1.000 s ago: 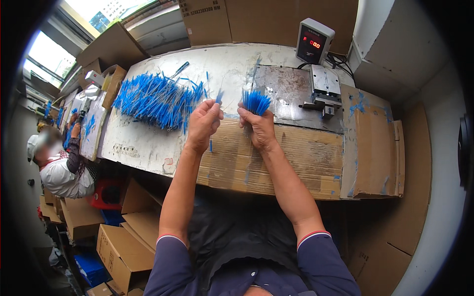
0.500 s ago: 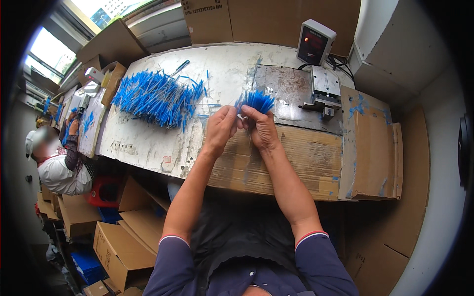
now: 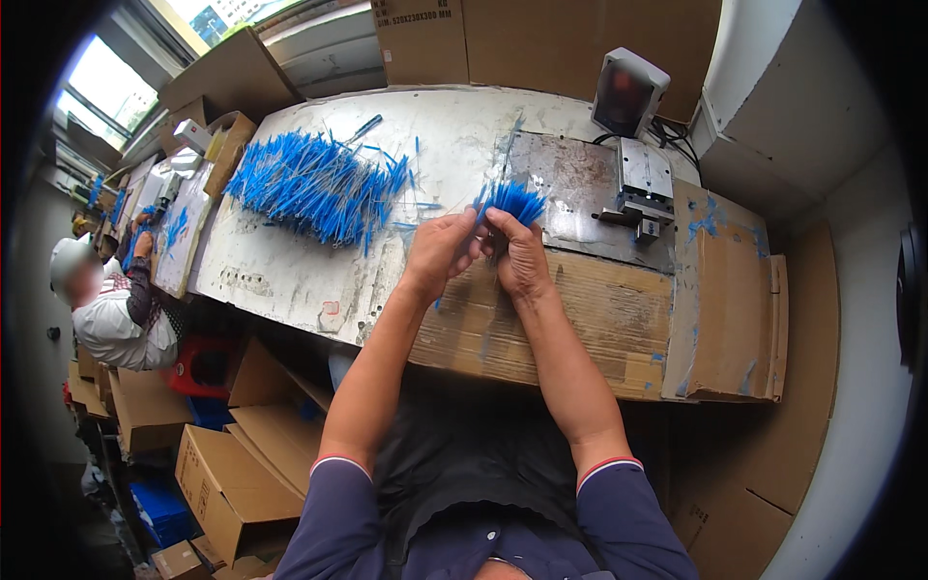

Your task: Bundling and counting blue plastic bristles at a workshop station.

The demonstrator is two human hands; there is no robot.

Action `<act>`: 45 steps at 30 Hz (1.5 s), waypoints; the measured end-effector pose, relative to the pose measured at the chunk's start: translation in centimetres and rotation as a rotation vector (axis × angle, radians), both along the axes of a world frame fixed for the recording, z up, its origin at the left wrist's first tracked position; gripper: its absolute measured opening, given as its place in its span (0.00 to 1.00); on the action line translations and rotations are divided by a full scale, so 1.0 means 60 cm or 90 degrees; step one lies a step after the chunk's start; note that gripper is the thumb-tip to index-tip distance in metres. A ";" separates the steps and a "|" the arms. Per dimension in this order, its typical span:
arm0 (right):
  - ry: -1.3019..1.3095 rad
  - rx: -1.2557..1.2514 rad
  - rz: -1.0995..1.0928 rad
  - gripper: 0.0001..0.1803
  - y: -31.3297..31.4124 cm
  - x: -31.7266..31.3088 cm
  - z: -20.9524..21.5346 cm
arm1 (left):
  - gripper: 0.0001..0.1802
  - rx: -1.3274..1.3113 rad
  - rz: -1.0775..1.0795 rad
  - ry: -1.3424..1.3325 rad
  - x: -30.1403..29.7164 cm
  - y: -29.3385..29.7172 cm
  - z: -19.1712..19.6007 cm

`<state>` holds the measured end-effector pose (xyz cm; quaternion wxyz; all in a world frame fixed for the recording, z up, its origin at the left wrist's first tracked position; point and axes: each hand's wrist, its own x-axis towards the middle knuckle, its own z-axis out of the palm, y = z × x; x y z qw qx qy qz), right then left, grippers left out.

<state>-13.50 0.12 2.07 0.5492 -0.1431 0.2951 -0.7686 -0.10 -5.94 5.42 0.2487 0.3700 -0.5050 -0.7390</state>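
your right hand (image 3: pixel 522 259) grips the small bundle of thin blue sticks (image 3: pixel 512 201) above the cardboard bench edge (image 3: pixel 580 319), left hand (image 3: pixel 443 249) pinching alongside; they look light, springy and slippery, so hold low near the base.

Brown cardboard boxes (image 3: pixel 580 39) stand along the wall behind the counter (image 3: pixel 290 280), one bearing a pale printed label (image 3: pixel 418 12) at the top edge. A small grey display unit (image 3: pixel 628 92) with a dark, faintly reddish screen sits at the counter's far end. Flattened cardboard sheets (image 3: pixel 619 319) cover the counter's near side. More open cartons (image 3: pixel 227 474) are stacked on the floor at lower left, beside what may be a blue crate (image 3: pixel 159 507).
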 end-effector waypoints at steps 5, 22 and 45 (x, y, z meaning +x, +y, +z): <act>-0.012 0.040 -0.039 0.08 -0.002 0.012 0.011 | 0.26 -0.004 0.013 -0.081 -0.007 0.006 -0.001; 0.073 0.024 0.041 0.08 -0.001 -0.001 0.013 | 0.19 0.199 0.010 0.030 -0.014 -0.010 -0.010; 0.028 -0.022 -0.422 0.06 -0.027 -0.031 -0.027 | 0.23 0.129 0.276 0.029 -0.010 -0.052 -0.047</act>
